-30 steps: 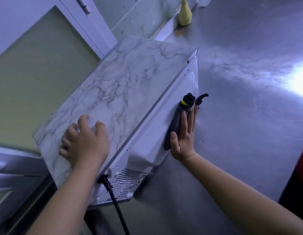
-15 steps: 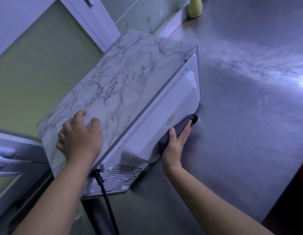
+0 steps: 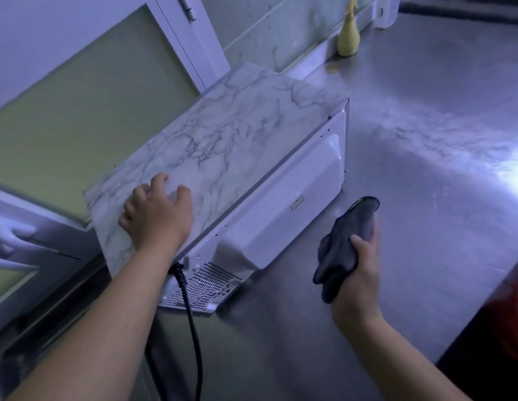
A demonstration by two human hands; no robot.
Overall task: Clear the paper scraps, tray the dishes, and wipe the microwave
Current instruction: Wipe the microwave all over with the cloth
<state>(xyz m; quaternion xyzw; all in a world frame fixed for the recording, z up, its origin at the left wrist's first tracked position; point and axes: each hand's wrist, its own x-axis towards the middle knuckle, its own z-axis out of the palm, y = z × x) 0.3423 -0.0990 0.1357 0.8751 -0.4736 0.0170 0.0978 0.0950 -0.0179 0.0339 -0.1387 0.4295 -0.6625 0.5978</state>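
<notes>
A white microwave (image 3: pixel 298 198) with a marble-patterned top stands on the steel counter (image 3: pixel 425 183), its back panel turned toward me. My left hand (image 3: pixel 157 214) rests on the near corner of the marble top, fingers bent and pressing down. My right hand (image 3: pixel 357 273) grips a dark grey cloth (image 3: pixel 343 244) above the counter, to the right of the microwave's back and apart from it. A black power cord (image 3: pixel 191 322) hangs from the microwave's lower back corner.
A yellow pear-shaped object (image 3: pixel 348 39) stands at the counter's far edge by the wall. A white-framed door with frosted glass (image 3: pixel 78 96) is on the left. Something red (image 3: pixel 512 328) sits below the counter's right edge. No dishes or paper scraps are in view.
My right hand slid the cloth down the microwave's back panel, then lifted it off and drew back to the right over the counter. The left hand stayed on the marble top.
</notes>
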